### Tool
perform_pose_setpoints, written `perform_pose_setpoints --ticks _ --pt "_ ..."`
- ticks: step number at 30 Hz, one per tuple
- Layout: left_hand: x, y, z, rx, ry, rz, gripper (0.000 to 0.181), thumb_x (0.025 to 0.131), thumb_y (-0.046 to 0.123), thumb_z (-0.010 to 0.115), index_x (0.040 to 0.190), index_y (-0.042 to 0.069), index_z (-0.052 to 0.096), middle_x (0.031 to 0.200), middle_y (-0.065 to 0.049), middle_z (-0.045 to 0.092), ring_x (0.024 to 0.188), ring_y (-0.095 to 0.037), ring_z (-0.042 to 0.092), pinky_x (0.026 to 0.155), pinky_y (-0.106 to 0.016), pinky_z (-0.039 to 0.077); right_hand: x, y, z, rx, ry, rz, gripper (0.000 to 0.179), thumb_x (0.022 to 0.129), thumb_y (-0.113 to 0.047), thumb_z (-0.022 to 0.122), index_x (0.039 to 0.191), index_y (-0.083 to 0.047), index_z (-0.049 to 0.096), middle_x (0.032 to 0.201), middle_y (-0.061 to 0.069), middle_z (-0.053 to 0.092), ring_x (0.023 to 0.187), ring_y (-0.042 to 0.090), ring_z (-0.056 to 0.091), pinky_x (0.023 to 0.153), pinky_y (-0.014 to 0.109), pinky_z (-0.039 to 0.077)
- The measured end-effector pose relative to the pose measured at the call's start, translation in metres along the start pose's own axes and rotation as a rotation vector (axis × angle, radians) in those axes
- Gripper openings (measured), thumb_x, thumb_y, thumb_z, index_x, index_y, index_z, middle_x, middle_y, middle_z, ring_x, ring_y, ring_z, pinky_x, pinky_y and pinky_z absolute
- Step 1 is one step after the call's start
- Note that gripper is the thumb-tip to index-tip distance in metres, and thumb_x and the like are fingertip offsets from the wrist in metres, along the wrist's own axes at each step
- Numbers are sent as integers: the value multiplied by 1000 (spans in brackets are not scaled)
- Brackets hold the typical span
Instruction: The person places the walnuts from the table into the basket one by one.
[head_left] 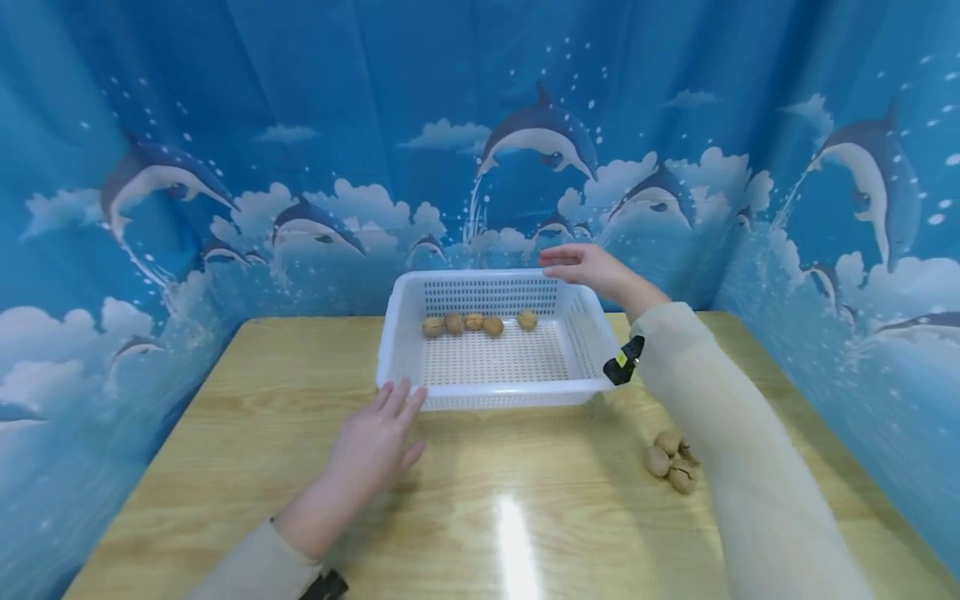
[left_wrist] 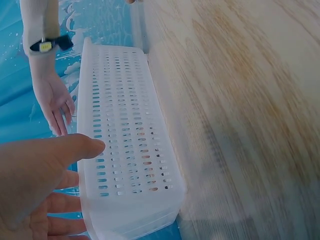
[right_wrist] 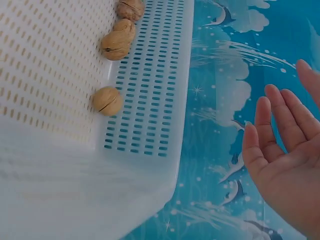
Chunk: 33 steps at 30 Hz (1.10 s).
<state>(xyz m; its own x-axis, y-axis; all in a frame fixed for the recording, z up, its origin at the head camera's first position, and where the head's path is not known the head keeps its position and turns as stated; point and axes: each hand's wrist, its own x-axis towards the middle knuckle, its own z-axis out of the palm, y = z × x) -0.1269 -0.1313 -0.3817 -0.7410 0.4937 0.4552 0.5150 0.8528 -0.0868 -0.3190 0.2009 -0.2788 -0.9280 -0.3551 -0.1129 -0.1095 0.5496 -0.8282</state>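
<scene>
A white perforated plastic basket (head_left: 495,389) stands on the table with several walnuts (head_left: 492,326) inside, most in a row along its back left and one apart (right_wrist: 107,101). My left hand (head_left: 372,446) is at the basket's front left corner, fingers extended; in the left wrist view its thumb overlaps the rim. My right hand (head_left: 588,268) is raised over the back right corner, palm turned inward and fingers loosely extended, holding nothing. In the right wrist view, this hand (right_wrist: 285,155) appears beside the rim, apart from it.
More walnuts (head_left: 670,460) lie clustered on the wooden table (head_left: 300,367), right of the basket and beside my right sleeve. A blue curtain (head_left: 420,75) printed with dolphins hangs behind the table and along both sides.
</scene>
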Motion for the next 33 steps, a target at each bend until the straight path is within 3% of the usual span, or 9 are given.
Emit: perform_pose_setpoints --ticks 8,17,26,33 --pt "2 -3 2 0 13 2 73 66 36 82 125 2 57 124 -24 55 107 -42 57 77 -48 55 -40 13 -5 32 3 8 58 92 -34 59 142 -14 39 143 5 42 133 26 33 107 55 28" --pt "0 0 -1 3 6 -5 72 67 36 82 125 3 57 124 -24 55 107 -41 57 76 -48 55 -87 40 4 50 8 -10 60 91 -35 59 142 -9 39 142 9 43 132 30 34 108 58 23" --pt "0 -2 0 1 14 -12 72 67 36 82 126 4 57 125 -23 55 107 -41 57 76 -47 56 -122 70 2 51 20 -47 59 93 -32 58 140 -2 39 140 16 44 128 35 39 105 59 28" --pt "-2 -1 0 4 3 -2 70 69 38 80 127 5 57 126 -22 55 108 -40 56 79 -46 55 -157 102 0 -5 17 -29 54 94 -31 55 139 -5 41 139 17 44 125 38 41 101 58 35"
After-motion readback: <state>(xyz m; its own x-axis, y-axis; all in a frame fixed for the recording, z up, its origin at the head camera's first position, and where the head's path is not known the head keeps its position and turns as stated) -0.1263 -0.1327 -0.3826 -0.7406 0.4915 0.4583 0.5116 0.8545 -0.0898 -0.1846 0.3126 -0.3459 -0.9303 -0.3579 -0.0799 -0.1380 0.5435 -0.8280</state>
